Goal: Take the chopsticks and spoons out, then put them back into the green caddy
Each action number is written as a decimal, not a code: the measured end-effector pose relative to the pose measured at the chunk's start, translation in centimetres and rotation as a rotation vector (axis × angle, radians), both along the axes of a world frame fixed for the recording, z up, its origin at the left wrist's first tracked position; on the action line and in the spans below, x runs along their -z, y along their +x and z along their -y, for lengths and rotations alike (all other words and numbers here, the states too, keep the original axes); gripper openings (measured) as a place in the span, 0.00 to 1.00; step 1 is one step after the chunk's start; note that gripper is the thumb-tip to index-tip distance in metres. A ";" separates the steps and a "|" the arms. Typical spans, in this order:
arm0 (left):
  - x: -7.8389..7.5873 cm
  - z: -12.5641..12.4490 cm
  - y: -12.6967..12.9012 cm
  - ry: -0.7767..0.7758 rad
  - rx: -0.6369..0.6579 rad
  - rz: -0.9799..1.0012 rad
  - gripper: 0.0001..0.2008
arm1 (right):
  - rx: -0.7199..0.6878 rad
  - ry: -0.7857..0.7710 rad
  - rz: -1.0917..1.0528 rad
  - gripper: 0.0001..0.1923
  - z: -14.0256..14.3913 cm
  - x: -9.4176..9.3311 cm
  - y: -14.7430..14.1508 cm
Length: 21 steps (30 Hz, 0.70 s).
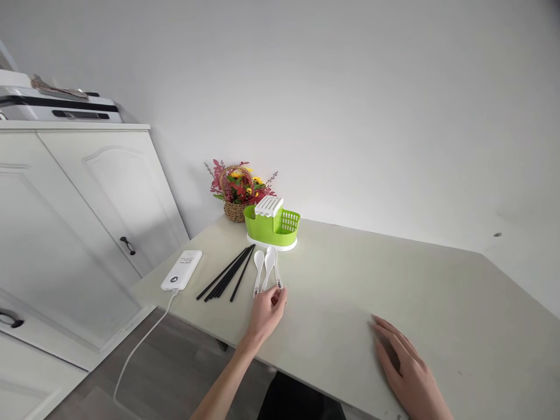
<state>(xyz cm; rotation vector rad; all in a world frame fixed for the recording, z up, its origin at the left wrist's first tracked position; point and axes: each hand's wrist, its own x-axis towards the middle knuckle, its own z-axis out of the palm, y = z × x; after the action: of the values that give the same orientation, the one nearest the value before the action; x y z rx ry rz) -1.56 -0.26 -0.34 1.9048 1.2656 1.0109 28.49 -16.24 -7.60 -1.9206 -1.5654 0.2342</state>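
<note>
White spoons (269, 262) lie together on the table, bowls pointing away from me and handles towards me. My left hand (266, 312) is at the handle ends, its thumb and forefinger closed on the rightmost spoon's handle; the curled fingers partly hide the other handles. Just left of the spoons, several black chopsticks (227, 275) lie in a loose fan. Behind them stands a green plastic utensil holder (263, 229) with a white slatted top and a white base. My right hand (406, 370) rests on the table at the right, fingers stretched out, holding nothing.
A white power bank (182, 270) with a cable (142, 344) hanging over the edge lies at the table's left. A wicker flower basket (235, 211) stands behind the holder, near the wall. White cabinets (118, 192) are on the left, with a printer (59, 108) on top.
</note>
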 end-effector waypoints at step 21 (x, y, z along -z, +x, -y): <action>1.2 0.4 0.2 0.296 -0.064 -0.160 0.05 | 0.002 -0.004 -0.007 0.24 0.0 -0.4 -0.1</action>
<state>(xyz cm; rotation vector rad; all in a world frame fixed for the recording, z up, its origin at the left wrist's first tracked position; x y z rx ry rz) -1.36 -0.66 -1.53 2.2197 1.3332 1.1504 28.35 -16.29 -7.15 -1.9223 -1.5600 0.2429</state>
